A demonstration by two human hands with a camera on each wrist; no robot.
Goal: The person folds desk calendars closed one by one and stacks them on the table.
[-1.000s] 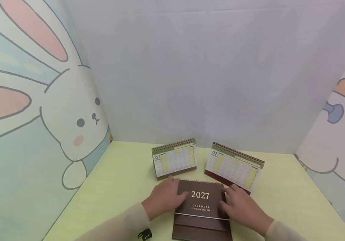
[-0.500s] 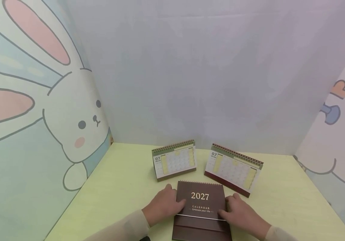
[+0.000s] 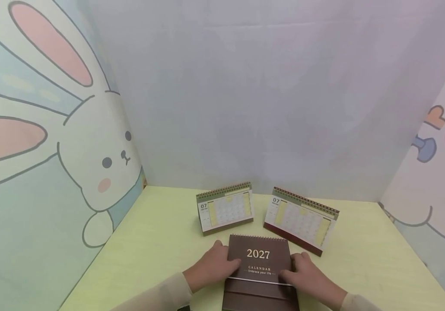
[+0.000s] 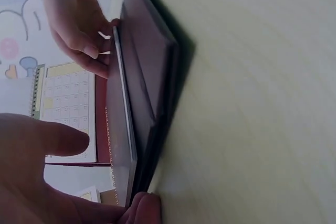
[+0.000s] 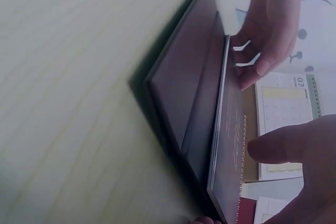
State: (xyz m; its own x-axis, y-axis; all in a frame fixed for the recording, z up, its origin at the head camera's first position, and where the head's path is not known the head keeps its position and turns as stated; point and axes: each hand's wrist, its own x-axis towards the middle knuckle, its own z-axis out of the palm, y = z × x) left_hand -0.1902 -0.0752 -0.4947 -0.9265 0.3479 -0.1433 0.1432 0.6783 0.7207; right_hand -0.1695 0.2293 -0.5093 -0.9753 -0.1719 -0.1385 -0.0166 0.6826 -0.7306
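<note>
A dark brown desk calendar (image 3: 258, 263) lies folded down near the table's front, with "2027 CALENDAR" in gold and a wire spiral along its far edge. My left hand (image 3: 211, 266) grips its left side, thumb over the cover and fingers at the edge. At its right side my right hand (image 3: 311, 276) holds the edge in the same way. In the left wrist view, the left thumb (image 4: 68, 139) is raised off the cover, while the left fingertips (image 4: 144, 211) curl at the side. The calendar's front flap (image 5: 184, 82) shows in the right wrist view.
Two desk calendars stand open at the page marked 07: one with a brown base (image 3: 225, 209) behind on the left, another with a dark red base (image 3: 302, 220) behind on the right. Printed cloth walls surround the pale yellow table (image 3: 160, 233); a small black object sits by the left sleeve.
Both hands have come nearer and settled at the brown calendar's side edges, their fingers drawn down beside it. The standing calendars keep their places; the head view has tilted slightly.
</note>
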